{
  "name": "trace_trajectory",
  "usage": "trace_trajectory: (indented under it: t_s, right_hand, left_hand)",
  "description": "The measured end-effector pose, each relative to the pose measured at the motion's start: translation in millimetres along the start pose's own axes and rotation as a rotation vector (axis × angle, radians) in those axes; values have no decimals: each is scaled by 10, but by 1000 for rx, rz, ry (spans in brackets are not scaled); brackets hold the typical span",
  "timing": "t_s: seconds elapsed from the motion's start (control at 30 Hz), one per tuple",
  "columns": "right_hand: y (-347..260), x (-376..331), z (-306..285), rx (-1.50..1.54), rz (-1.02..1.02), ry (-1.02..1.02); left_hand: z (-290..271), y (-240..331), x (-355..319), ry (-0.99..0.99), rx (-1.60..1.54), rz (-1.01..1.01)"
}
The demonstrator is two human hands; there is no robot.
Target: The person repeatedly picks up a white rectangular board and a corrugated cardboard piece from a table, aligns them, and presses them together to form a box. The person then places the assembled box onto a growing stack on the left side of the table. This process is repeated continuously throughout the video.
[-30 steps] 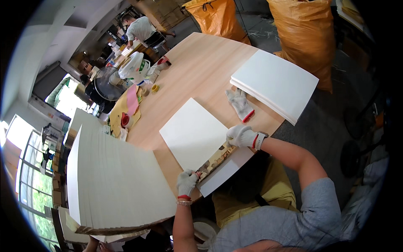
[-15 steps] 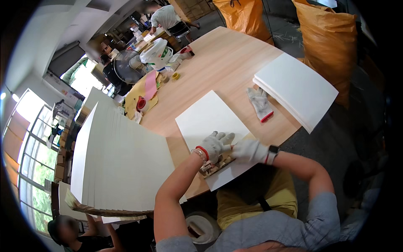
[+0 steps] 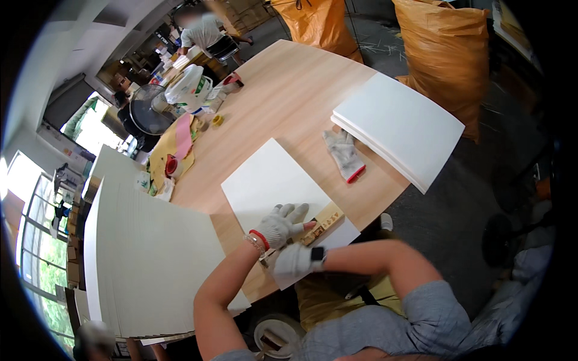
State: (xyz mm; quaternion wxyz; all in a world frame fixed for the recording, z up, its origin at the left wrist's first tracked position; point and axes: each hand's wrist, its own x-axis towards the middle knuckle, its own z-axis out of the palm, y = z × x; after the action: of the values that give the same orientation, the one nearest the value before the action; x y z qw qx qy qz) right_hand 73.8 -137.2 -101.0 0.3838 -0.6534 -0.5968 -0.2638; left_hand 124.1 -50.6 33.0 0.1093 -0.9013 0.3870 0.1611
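A white sheet [image 3: 274, 174] lies flat near the table's front edge, with a light wooden strip [image 3: 328, 218] bearing dark marks and cut-outs across its near part. My left hand [image 3: 280, 228], in a white knit glove with a red cuff, is spread over sheet and strip. Its bare thumb tip rests against the strip. At the strip's near left end is my right hand [image 3: 293, 262], gloved too and smeared by motion. Its fingers are hidden, so I cannot tell whether it holds anything. Another white sheet edge [image 3: 342, 233] shows under the strip, by the table edge.
Large white sheets [image 3: 150, 259] are stacked at left. A second white stack [image 3: 400, 123] overhangs the table's right edge, beside a loose glove [image 3: 344, 155]. Tape rolls [image 3: 173, 166], a bucket [image 3: 188, 89] and a fan [image 3: 150, 109] stand far left. Orange sacks [image 3: 442, 57] stand beyond the table.
My right hand has moved left and nearer along the strip, from its right end to its near left end. My left hand stays spread on the sheet. The whole view has shifted.
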Motion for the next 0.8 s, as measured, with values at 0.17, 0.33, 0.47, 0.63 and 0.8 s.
trace_trajectory:
  t_s: [0.17,0.33,0.47,0.63,0.8]
  right_hand:
    - [766,-344,-2342,-245,276,-750]
    - [653,68,-2137,-128,1169,-436]
    - [623,385,-2031,1,1336,-471]
    - [1135,87,-1894,-73,1281,-445]
    - [1365,120,-1811,1053,1465,-388]
  left_hand:
    - [-531,207,-137,-251,2,2]
    - [-512,232,-258,-200,97,-62]
    - [-236,334,-439,-24,207,-294]
    - [301,1014,-660,367,-1201,-676]
    - [755,1419,-531,843,-3376,-292]
